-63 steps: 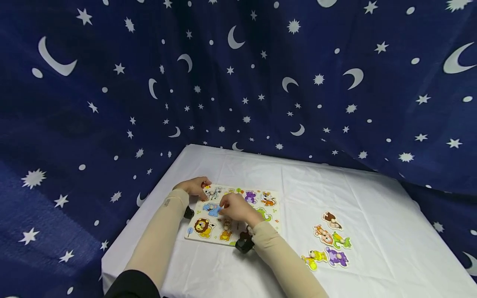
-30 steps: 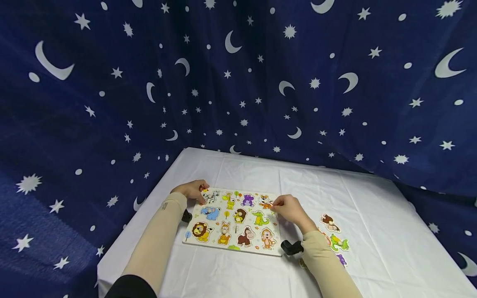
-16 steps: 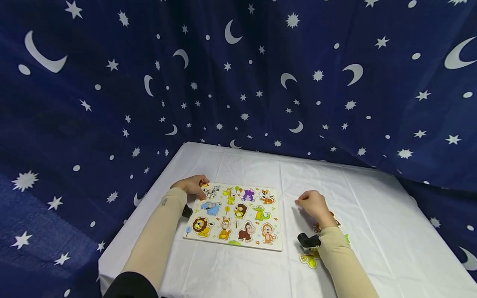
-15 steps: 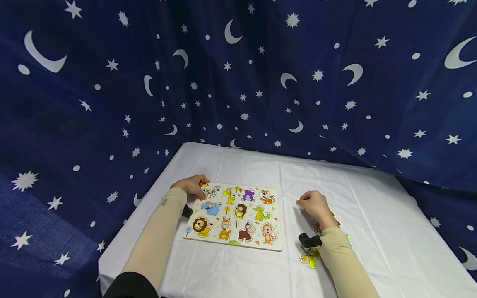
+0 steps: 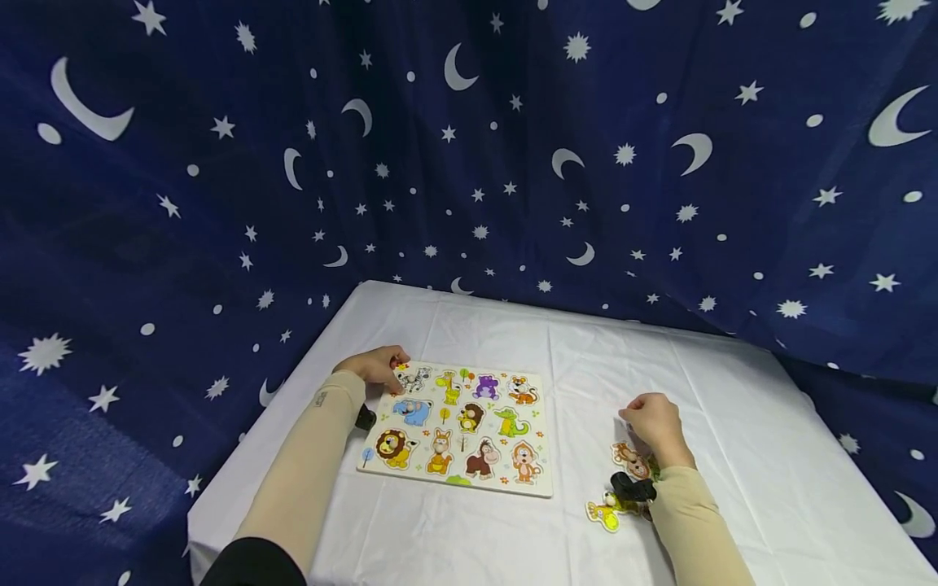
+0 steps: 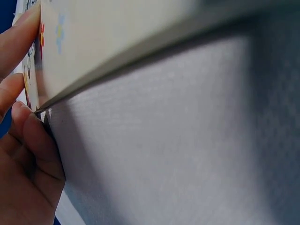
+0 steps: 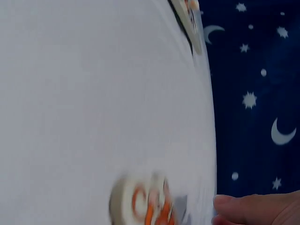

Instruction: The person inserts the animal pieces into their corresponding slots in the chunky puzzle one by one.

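Observation:
My left hand point(image 5: 375, 366) grips the far left corner of a white wooden animal puzzle board point(image 5: 542, 487). In the left wrist view, its thumb lies on the board's face and other fingers are at the edge. My right hand point(image 5: 654, 422) is over the table to the right of the board, fingers loosely bent, with nothing visible in them. Just below it lies a loose orange monkey puzzle piece point(image 5: 627, 461), also blurred in the right wrist view beside the fingertips point(image 7: 226, 205). A yellow giraffe piece point(image 5: 605, 513) lies nearer me. The hand and wrist camera hide other pieces.
A white cloth covers the table point(image 5: 469, 541). A dark blue curtain point(image 5: 469, 146) with moons and stars hangs behind and at the sides. A black wrist camera point(image 5: 632, 487) sits under the right wrist, over the loose pieces.
My right hand has left the blue elephant on the board and moved right, then nearer the loose pieces. The left hand has stayed at the board's corner.

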Demonstrator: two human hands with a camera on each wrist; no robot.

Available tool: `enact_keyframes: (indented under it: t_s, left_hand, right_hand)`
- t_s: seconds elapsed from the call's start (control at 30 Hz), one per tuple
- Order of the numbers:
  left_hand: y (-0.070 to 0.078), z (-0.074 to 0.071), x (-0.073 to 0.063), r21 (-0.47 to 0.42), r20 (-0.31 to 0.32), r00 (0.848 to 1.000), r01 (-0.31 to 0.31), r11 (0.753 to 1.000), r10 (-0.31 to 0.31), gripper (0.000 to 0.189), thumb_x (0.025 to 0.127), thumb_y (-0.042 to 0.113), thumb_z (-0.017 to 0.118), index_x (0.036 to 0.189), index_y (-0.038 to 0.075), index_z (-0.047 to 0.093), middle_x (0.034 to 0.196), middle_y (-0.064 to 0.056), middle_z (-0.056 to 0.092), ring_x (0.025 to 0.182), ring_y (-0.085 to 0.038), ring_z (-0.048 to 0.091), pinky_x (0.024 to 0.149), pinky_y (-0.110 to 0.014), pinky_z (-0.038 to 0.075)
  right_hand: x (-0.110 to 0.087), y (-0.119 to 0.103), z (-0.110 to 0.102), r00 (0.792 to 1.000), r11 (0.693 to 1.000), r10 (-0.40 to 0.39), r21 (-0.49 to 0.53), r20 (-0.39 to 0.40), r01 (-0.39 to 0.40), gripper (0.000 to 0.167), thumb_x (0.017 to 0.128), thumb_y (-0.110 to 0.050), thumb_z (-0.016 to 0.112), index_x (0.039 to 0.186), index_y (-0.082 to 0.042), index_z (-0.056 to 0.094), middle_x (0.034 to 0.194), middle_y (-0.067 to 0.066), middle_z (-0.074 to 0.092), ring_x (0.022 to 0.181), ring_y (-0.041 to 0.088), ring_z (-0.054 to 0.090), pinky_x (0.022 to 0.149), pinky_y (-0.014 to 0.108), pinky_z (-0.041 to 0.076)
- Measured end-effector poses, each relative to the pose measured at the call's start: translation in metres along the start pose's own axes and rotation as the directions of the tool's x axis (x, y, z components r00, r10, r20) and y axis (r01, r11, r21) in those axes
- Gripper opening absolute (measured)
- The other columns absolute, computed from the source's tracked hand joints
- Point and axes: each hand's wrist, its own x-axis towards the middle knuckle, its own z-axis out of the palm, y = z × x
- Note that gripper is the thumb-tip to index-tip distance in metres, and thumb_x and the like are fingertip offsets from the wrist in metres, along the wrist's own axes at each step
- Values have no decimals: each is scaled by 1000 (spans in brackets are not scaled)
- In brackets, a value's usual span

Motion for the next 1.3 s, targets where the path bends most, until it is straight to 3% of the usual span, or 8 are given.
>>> enact_keyframes:
  t_s: [0.17,0.33,0.63,0.97,1.3]
  left_hand:
    - [-2,1,2,-9,4,1000,7,1000,-7,65,72,0,85,129,5,55,107,-8,48,102,-23,46,93,-33,37]
    - [-3,1,3,-26,5,1000,12,1000,-12,62,73,-1,83,128,6,54,106,-8,47,102,-22,46,93,-33,36]
    - [-1,0,0,-26,6,999,41,999,-41,64,75,0,82,131,8,53,117,-10,54,107,-23,50,100,-36,38]
    - [0,1,-1,-23,11,999,31,999,-31,63,76,-1,82,131,7,53,114,-9,53,105,-22,50,96,-33,39]
    - [2,0,-1,-31,3,999,43,999,-43,63,76,0,82,132,7,54,116,-9,54,106,-22,50,100,-34,38]
  right_hand:
    - [-4,15,-9,996,996,84,7,36,-84,20,88,-16,68,78,1,71,57,1,64,54,17,57,56,30,42]
    - [-7,23,-14,993,993,115,-21,38,-115,24,87,-21,69,73,-2,69,55,-2,62,61,19,57,60,31,40]
    - [-10,27,-13,990,991,130,-40,59,-128,25,87,-21,68,76,1,65,71,10,62,69,26,53,56,31,40]
    - [-10,27,-9,993,992,117,-54,29,-115,28,88,-24,67,73,0,65,69,9,62,70,29,55,57,31,38]
    - [-9,24,-9,995,993,102,-61,8,-101,25,86,-20,67,70,-1,67,69,9,64,72,32,57,57,33,40]
